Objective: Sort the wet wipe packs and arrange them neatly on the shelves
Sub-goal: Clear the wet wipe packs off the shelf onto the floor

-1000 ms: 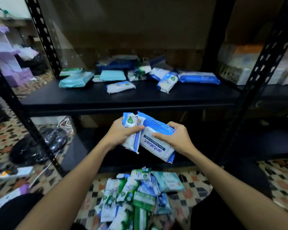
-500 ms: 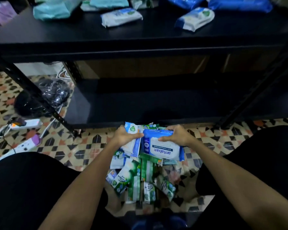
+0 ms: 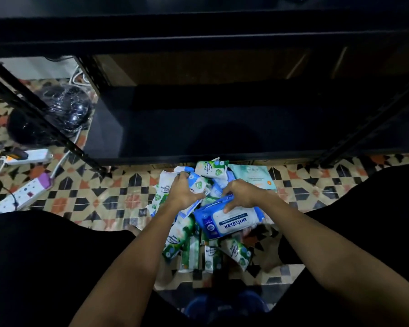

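Observation:
A heap of wet wipe packs (image 3: 194, 244), mostly green and white, lies on the patterned floor between my knees. My right hand (image 3: 242, 195) grips the top edge of a large blue and white antabax pack (image 3: 229, 221) resting on the heap. My left hand (image 3: 184, 192) holds small blue and white packs (image 3: 197, 184) just over the heap's left side. A pale teal pack (image 3: 252, 177) lies at the far right of the heap. The black bottom shelf (image 3: 198, 128) stands directly beyond the heap.
The upper shelf's front edge (image 3: 198, 36) crosses the top of the view. Black slotted uprights (image 3: 40, 116) stand at left and right. Left of the rack lie a plastic-wrapped dark object (image 3: 64, 107), power strips (image 3: 24, 192) and cables. My legs in black flank the heap.
My view tilted down from the upper shelf to the floor. Both hands came down with their packs onto the heap, and the antabax pack now rests on it.

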